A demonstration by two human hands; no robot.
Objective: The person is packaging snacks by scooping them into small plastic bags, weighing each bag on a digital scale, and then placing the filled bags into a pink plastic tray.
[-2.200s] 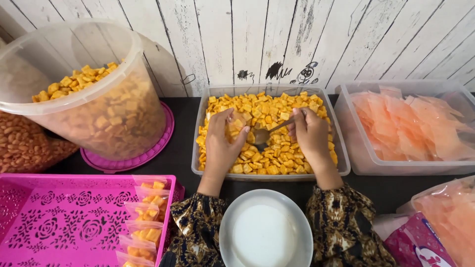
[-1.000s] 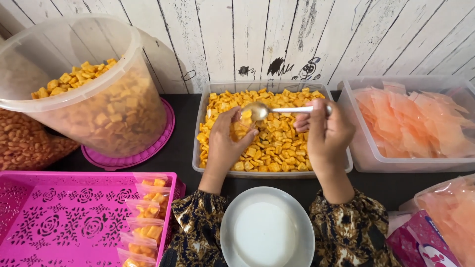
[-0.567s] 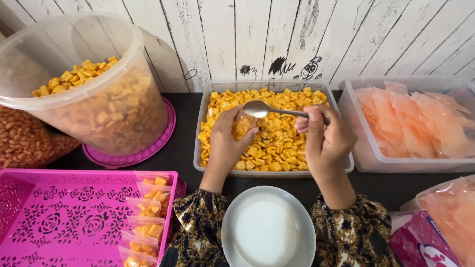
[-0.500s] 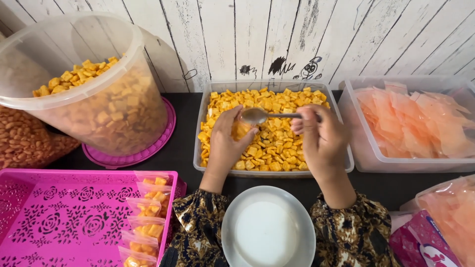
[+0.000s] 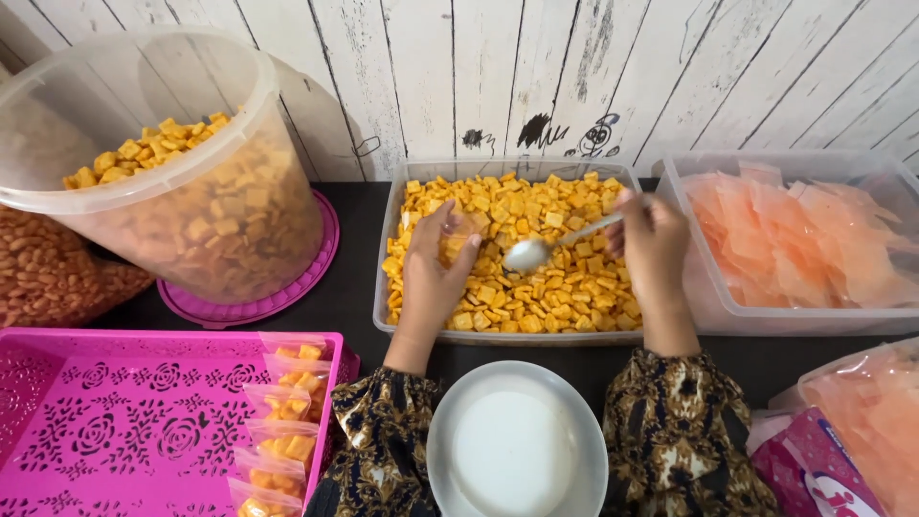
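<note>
Over the clear tub (image 5: pixel 383 251) of orange square crackers, the left hand (image 5: pixel 433 273) pinches a small clear bag (image 5: pixel 458 239) part-filled, while the right hand (image 5: pixel 654 251) grips a spoon (image 5: pixel 531 254) dipping toward the crackers, likely scooping next.

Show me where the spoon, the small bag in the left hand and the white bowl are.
spoon (image 5: pixel 529 255), head view, on its bowl.
small bag (image 5: pixel 456 241), head view, on its filled middle.
white bowl (image 5: pixel 593 431), head view, on its right rim.

Home snack-packing table (image 5: pixel 354 297), cracker tubs (image 5: pixel 522 172), scribbled plank wall (image 5: pixel 479 67)
</note>
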